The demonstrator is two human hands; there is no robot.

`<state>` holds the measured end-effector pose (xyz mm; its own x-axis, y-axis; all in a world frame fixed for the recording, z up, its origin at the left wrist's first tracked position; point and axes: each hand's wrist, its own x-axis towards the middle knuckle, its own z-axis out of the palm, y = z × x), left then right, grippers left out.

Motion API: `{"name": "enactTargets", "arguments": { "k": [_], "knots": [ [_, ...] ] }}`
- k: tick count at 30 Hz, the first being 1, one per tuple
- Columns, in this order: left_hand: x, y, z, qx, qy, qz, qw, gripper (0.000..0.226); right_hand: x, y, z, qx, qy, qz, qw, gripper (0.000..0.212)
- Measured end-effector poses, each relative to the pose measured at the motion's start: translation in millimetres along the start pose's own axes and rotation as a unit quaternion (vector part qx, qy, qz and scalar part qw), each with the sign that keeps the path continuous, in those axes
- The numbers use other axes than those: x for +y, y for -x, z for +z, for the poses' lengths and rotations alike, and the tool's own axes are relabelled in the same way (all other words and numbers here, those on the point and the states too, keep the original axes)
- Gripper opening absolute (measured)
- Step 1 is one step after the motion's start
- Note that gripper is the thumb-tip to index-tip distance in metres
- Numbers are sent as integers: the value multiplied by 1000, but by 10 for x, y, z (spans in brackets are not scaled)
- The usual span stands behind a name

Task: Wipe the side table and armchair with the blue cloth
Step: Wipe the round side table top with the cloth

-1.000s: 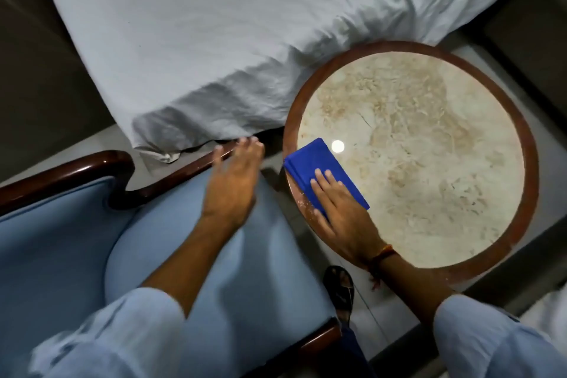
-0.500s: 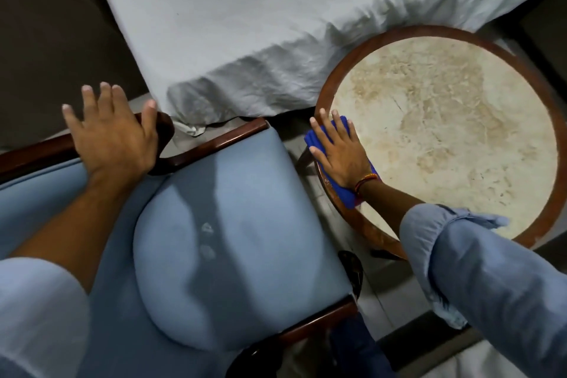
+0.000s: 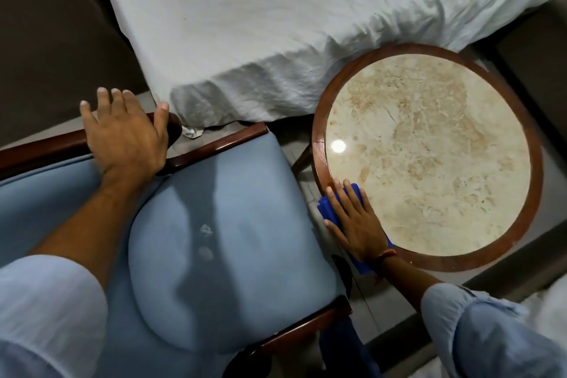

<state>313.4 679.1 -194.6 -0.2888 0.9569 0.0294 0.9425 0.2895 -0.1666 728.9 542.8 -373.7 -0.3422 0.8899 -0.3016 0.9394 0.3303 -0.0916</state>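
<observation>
On the near-left rim of the round side table [image 3: 319, 120] lies the folded blue cloth [image 3: 325, 207], its long axis running from upper left toward the lower right, along the wooden edge. Flat over it presses the right hand [image 3: 356, 219], fingers spread and pointing up-left, not curled around the cloth. Well apart, the left hand [image 3: 125, 135] rests open on the armchair [image 3: 233, 224] at its dark wooden armrest [image 3: 40, 149], beside the white bedsheet [image 3: 276, 24].
</observation>
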Motion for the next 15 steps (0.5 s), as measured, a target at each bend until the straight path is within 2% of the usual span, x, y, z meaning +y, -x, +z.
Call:
{"name": "enactTargets", "arguments": {
  "k": [5, 10, 15],
  "knots": [
    [42, 2, -32, 0, -8, -1, 1000, 82, -67, -326, -164, 14, -19, 17, 1000, 73],
    [26, 13, -6, -5, -23, -2, 1000, 82, -160, -1248, -489, 44, -44, 17, 998, 73],
    [34, 2, 14, -5, -18, -5, 1000, 78, -137, -1669, -643, 27, -52, 21, 998, 81]
  ]
}}
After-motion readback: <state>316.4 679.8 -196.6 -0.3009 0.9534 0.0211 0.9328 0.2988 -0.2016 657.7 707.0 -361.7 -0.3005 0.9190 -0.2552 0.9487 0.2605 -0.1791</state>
